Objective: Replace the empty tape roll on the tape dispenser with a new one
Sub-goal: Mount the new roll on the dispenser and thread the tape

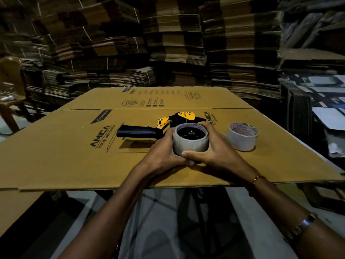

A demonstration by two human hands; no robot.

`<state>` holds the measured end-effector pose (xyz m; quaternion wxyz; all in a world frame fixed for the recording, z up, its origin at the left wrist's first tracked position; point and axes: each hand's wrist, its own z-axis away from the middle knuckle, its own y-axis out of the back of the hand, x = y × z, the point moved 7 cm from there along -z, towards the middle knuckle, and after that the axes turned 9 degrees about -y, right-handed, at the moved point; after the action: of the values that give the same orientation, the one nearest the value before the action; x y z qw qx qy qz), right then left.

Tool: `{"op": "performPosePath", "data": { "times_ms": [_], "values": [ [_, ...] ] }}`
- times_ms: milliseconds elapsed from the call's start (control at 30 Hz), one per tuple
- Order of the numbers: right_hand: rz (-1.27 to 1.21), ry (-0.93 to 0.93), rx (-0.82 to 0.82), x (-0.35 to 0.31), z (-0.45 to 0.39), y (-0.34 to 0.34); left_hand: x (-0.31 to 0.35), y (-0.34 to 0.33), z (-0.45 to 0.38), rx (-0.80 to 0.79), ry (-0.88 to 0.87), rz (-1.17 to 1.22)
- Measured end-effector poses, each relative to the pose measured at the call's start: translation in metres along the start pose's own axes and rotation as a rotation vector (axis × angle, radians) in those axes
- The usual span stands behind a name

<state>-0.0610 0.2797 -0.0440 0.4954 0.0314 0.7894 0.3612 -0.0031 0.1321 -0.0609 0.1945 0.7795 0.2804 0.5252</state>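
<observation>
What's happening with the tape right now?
Both hands, left and right, grip tape roll on dispenser. Second roll beside, apart. Nothing in the way.

A tape dispenser [162, 126] lies on its side on a flattened carton [74, 146] at the frame's centre, handle pointing left. A tape roll [190, 141] sits on its hub, held between the left hand [164, 152] and right hand [214, 148]. A second roll [241, 137] stands on the carton just right of them, with cardboard stacks [168, 43] behind, across the upper frame.
</observation>
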Motion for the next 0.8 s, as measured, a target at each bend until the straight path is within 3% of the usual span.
{"op": "performPosePath", "data": {
  "times_ms": [333, 500, 667, 800],
  "values": [
    [-0.095, -0.047, -0.094, 0.007, -0.001, -0.002, 0.0, 0.001, -0.001, 0.038, 0.004, -0.033],
    [-0.228, -0.095, -0.117, 0.012, -0.003, -0.005, 0.002, -0.001, 0.0, -0.013, -0.009, 0.053],
    [-0.351, -0.17, -0.134, 0.023, -0.008, -0.007, 0.001, 0.003, 0.002, 0.04, 0.023, 0.14],
    [-0.3, -0.134, -0.144, 0.022, -0.009, -0.005, -0.001, 0.004, 0.001, 0.021, 0.019, 0.125]
  ]
}}
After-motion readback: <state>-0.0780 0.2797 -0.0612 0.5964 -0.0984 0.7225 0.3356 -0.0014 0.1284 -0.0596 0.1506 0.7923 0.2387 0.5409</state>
